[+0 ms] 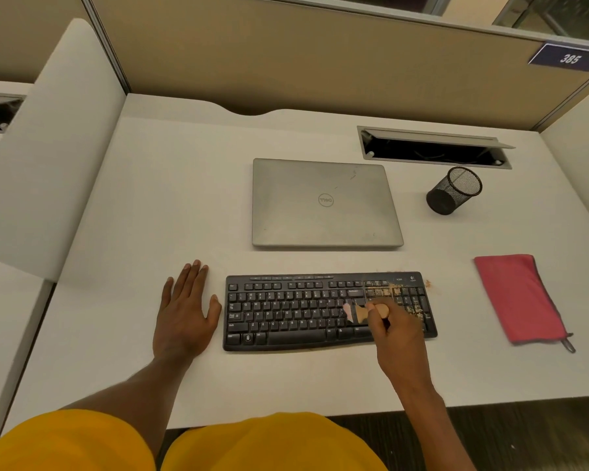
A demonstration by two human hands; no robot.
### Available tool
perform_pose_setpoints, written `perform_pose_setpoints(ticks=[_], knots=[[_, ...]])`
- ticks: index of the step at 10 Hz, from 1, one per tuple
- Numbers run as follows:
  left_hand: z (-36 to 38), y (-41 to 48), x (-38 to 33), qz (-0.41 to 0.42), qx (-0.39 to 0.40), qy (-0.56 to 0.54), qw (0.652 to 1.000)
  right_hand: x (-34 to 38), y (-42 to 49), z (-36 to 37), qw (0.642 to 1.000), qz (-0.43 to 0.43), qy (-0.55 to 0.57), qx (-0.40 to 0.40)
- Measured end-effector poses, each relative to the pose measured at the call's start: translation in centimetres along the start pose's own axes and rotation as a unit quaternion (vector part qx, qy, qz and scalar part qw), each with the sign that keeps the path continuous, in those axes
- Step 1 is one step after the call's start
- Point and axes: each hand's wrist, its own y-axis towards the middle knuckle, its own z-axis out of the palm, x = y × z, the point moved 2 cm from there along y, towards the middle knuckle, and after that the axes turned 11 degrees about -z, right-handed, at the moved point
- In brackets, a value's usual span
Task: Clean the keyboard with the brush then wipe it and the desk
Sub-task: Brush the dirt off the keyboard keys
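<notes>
A black keyboard (293,312) lies on the white desk (170,205) in front of me. Brown crumbs are scattered over its right keys and number pad (393,292). My right hand (393,329) grips a small wooden-handled brush (357,312), whose pale bristles touch the keys left of the number pad. My left hand (184,311) lies flat on the desk, fingers straight, its thumb close to the keyboard's left edge. A folded red cloth (521,297) lies on the desk to the right of the keyboard.
A closed grey laptop (323,202) sits behind the keyboard. A black mesh pen cup (454,190) stands to its right, in front of an open cable slot (432,147). A few crumbs (428,283) lie on the desk by the keyboard's top right corner. Partition walls enclose the desk.
</notes>
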Motion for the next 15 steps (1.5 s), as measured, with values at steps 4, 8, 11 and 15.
perform_pose_setpoints(ticks=[4, 8, 11, 15], knots=[[0.0, 0.0, 0.1, -0.001, 0.001, -0.001, 1.0, 1.9, 2.1, -0.8, 0.99, -0.043, 0.018, 0.136], [0.1, 0.1, 0.1, 0.001, 0.001, -0.004, 1.0, 1.1, 3.6, -3.3, 0.958, -0.044, -0.247, 0.142], [-0.1, 0.0, -0.1, -0.002, 0.005, -0.004, 1.0, 3.2, 2.6, 1.0, 0.976, -0.039, -0.056, 0.205], [0.0, 0.0, 0.0, -0.001, 0.004, -0.003, 1.0, 5.1, 2.1, -0.2, 0.97, -0.01, -0.105, 0.219]])
